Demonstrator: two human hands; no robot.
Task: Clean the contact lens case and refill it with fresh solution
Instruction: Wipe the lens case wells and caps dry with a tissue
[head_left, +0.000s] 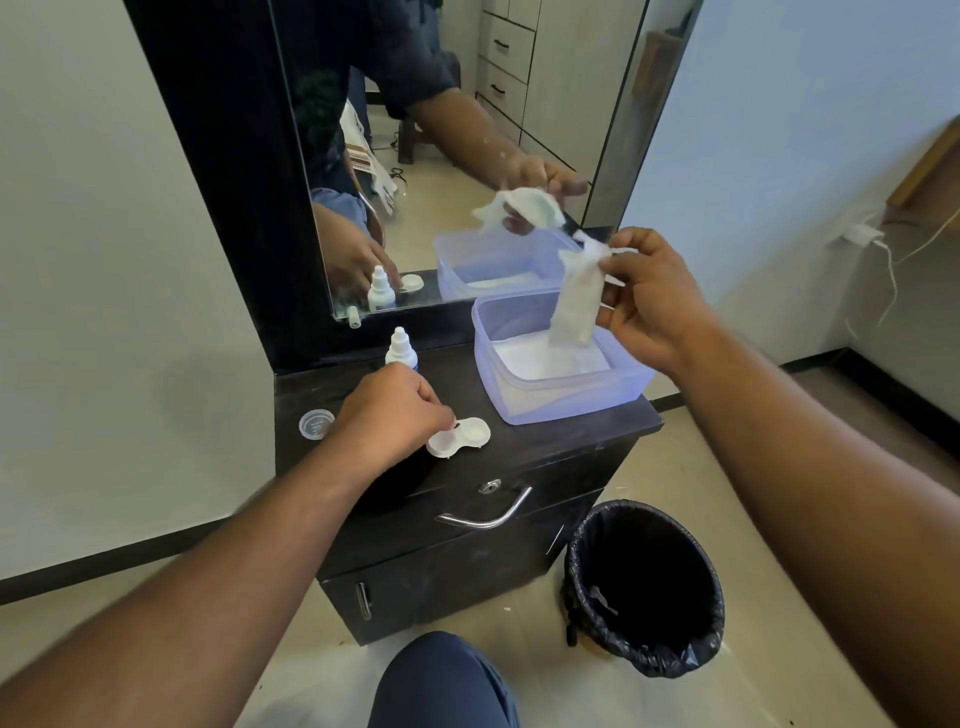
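Both forearms bare to frame edge, no sleeves, watch, bracelet or rings visible. Left hand (387, 410) and right hand (657, 301) bare, no gloves. Nails short, unpainted where visible. Knee (441, 680) at bottom of frame covered in dark navy-blue trouser fabric, smooth, plain. Mirror (441, 130) reflection shows person in dark short-sleeved top, sleeve ending above elbow, lower arm uncovered. Reflected lap shows blue fabric, lighter in tone than knee seen directly. No markings or logos legible on clothing.

Lens case (459, 436) on dresser top (545, 441), bottle (401, 349) behind, tub (561, 400) right
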